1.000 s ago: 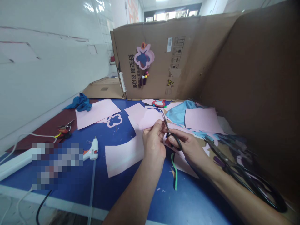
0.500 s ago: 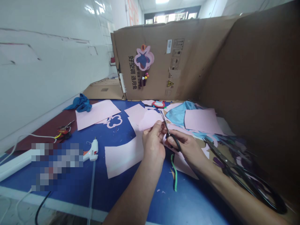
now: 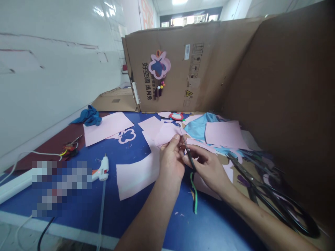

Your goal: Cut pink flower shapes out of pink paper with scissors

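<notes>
Between the thumb and fingers of my left hand [image 3: 171, 157] is a piece of pink paper [image 3: 166, 133] with a curved edge, raised over other sheets. My right hand [image 3: 206, 164] grips small black-handled scissors [image 3: 190, 157], their blades pointing away from me along the paper's right side. Whether the blades touch the paper I cannot make out. Both hands are close together, their fingertips almost meeting. Under my wrists lie a pink sheet [image 3: 137, 176] and a green fuzzy strip [image 3: 194, 193].
A white glue gun [image 3: 103, 169] lies on the blue table at left. Large black scissors [image 3: 261, 190] rest at right. Beyond are a pink flower cutout [image 3: 127, 136], light blue cloth [image 3: 200, 126] and more pink paper [image 3: 225, 134]. Cardboard walls [image 3: 209, 76] stand behind and at right.
My right hand has turned the scissors, so their handles now look edge-on and narrower. My left hand keeps the pink paper in nearly the same place.
</notes>
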Demonstrator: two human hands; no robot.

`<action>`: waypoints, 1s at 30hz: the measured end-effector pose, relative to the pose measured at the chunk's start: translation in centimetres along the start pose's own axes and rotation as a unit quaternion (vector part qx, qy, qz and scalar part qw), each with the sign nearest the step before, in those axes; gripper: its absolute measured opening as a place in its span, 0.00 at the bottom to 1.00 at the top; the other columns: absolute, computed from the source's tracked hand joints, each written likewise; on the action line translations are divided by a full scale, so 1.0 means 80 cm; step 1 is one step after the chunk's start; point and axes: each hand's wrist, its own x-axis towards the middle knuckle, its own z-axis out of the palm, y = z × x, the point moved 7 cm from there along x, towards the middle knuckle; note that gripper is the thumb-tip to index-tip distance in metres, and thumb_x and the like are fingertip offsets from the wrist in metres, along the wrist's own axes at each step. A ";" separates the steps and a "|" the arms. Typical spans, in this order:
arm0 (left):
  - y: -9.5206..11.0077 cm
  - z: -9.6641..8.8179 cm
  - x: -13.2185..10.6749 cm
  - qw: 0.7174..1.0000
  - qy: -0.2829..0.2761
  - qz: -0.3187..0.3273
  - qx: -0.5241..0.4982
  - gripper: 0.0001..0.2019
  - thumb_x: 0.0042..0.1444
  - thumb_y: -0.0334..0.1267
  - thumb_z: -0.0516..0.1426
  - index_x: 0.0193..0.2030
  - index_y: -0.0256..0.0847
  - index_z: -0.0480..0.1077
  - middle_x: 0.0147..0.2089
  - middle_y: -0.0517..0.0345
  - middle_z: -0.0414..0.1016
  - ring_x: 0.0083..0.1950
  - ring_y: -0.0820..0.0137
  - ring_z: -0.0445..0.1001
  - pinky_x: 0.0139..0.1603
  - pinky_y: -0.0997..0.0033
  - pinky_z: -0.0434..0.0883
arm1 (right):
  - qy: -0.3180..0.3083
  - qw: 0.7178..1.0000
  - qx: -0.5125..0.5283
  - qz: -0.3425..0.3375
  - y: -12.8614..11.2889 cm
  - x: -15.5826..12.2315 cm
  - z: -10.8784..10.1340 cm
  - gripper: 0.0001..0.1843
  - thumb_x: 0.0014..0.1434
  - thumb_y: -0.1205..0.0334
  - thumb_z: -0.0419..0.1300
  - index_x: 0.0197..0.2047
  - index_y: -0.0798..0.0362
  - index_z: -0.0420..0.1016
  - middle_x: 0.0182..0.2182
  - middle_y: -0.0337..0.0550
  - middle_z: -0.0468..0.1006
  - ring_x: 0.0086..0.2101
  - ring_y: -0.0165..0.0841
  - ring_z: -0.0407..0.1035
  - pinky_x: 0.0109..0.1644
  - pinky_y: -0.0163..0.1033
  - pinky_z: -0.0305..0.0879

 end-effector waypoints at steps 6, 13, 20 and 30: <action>-0.002 0.005 -0.003 1.000 -0.013 -0.015 -0.016 0.03 0.55 0.30 0.67 0.32 0.33 0.78 0.32 0.51 0.82 0.32 0.71 0.80 0.39 0.72 0.77 | 0.008 0.999 -0.030 -0.030 -0.008 -0.003 -0.002 0.20 0.62 0.54 0.68 0.56 0.46 0.85 0.39 0.42 0.83 0.37 0.39 0.73 0.42 0.41 0.69; 0.000 0.002 0.000 1.000 -0.020 0.000 -0.008 0.06 0.52 0.31 0.69 0.34 0.34 0.78 0.34 0.50 0.82 0.35 0.70 0.80 0.41 0.72 0.77 | -0.011 0.999 0.033 -0.003 0.006 0.002 -0.005 0.23 0.61 0.48 0.69 0.56 0.48 0.84 0.46 0.46 0.85 0.41 0.42 0.76 0.43 0.43 0.72; 0.001 0.000 0.001 1.000 -0.026 0.009 -0.011 0.06 0.51 0.31 0.70 0.35 0.33 0.78 0.35 0.51 0.81 0.34 0.71 0.79 0.39 0.74 0.75 | -0.026 0.995 0.093 0.030 -0.001 0.005 -0.006 0.26 0.55 0.44 0.73 0.53 0.49 0.86 0.41 0.45 0.85 0.48 0.46 0.76 0.46 0.44 0.73; 0.001 -0.006 0.007 1.000 -0.023 0.007 -0.016 0.06 0.52 0.30 0.69 0.36 0.34 0.78 0.36 0.51 0.81 0.38 0.71 0.80 0.38 0.75 0.74 | -0.045 0.994 0.095 0.030 0.000 0.005 -0.005 0.25 0.57 0.44 0.73 0.54 0.45 0.87 0.43 0.44 0.85 0.46 0.44 0.76 0.47 0.42 0.74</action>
